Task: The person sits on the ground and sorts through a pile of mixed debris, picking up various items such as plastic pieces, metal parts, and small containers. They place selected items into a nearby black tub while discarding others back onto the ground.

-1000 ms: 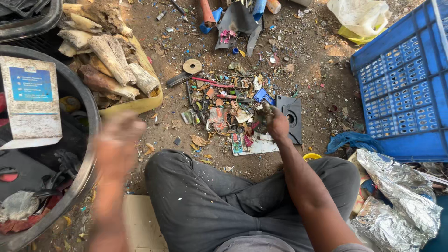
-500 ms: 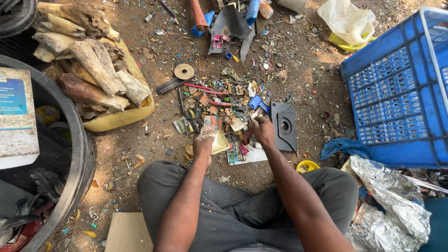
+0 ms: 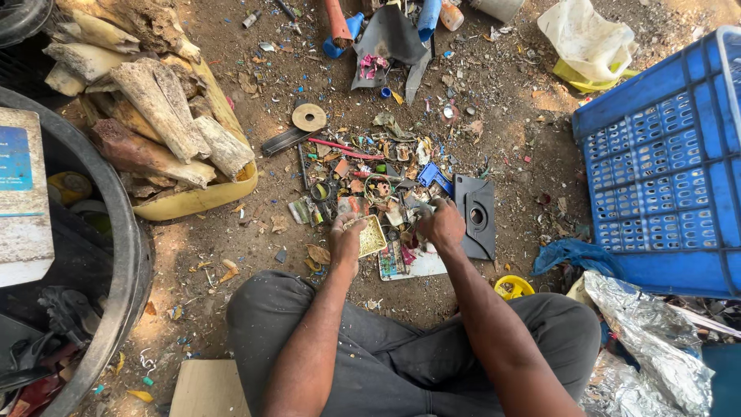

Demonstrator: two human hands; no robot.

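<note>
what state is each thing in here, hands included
left hand: closed on the yellow mesh piece
right hand: fingers curled in the scrap pile, what it grips is hidden
blue crate: lying tilted on the ground
black tub: open, partly filled
dark flat panel: lying flat on the dirt
foil sheet: crumpled

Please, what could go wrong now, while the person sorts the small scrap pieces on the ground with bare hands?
1. The left hand holds a small yellowish board and the right hand digs in the scrap pile; broken edges there might cut bare skin.
2. Small pieces could slip into the dirt ground and be hard to find again.
</note>
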